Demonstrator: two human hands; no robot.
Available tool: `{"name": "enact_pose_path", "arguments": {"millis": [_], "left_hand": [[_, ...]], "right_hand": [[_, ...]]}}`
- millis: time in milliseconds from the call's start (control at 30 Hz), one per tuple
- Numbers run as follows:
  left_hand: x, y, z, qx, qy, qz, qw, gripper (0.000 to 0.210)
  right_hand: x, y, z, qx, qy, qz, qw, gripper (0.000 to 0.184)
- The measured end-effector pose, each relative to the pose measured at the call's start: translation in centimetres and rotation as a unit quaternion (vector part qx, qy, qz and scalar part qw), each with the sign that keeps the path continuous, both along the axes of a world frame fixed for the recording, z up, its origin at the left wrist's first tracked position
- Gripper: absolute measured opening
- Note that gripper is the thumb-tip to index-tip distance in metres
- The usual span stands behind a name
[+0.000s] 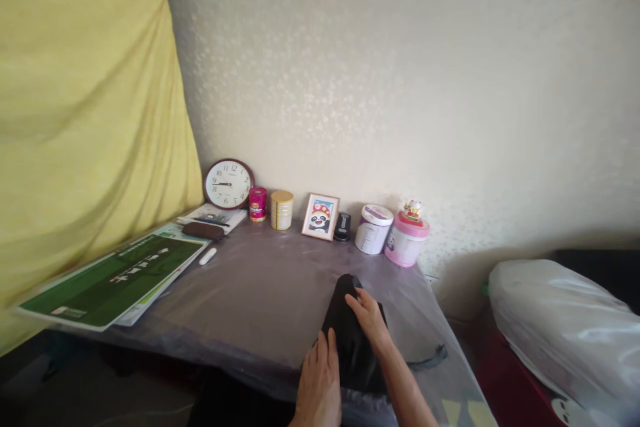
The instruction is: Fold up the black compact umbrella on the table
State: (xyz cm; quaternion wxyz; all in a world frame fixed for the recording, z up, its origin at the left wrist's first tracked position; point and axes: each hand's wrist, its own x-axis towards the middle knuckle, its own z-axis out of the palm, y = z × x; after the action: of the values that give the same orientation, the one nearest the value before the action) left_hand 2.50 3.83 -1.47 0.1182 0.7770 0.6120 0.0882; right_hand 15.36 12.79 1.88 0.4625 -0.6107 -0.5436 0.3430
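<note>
A limp piece of black fabric (350, 340), like a soft pouch or folded cloth, lies at the table's near edge, narrower at its far end. My left hand (320, 373) is at its left edge, fingers pointing away from me and closed against the fabric. Higher up on the right, my right hand (369, 317) has its fingers curled onto the fabric near the far end. A thin dark strap (430, 359) trails to the right, past my right forearm. What lies under both palms is hidden.
Along the wall stand a clock (229, 184), a pink tin (258, 204), a yellow-lidded can (282, 210), a framed panda picture (321, 216) and two tubs (374, 230). Green printed sheets (115, 277), a brown case (203, 231) and a small white object (207, 256) lie left. A plastic-covered bulk (560, 320) is right.
</note>
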Motion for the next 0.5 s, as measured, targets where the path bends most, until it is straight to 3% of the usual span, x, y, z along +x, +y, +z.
{"name": "enact_pose_path", "arguments": {"millis": [167,333,500], "left_hand": [[0.1,0.2,-0.4,0.025,0.025,0.004,0.999,0.066],[-0.6,0.2,-1.0,0.025,-0.015,-0.01,1.0,0.063],[-1.3,0.2,-1.7,0.029,-0.048,-0.019,0.998,0.06]], "right_hand": [[-1.0,1.2,-1.5,-0.012,-0.058,-0.018,0.998,0.04],[-1.7,1.5,-1.0,-0.04,-0.158,-0.017,0.987,0.033],[-2.3,1.4,-0.6,-0.094,-0.085,0.053,0.99,0.03]]}}
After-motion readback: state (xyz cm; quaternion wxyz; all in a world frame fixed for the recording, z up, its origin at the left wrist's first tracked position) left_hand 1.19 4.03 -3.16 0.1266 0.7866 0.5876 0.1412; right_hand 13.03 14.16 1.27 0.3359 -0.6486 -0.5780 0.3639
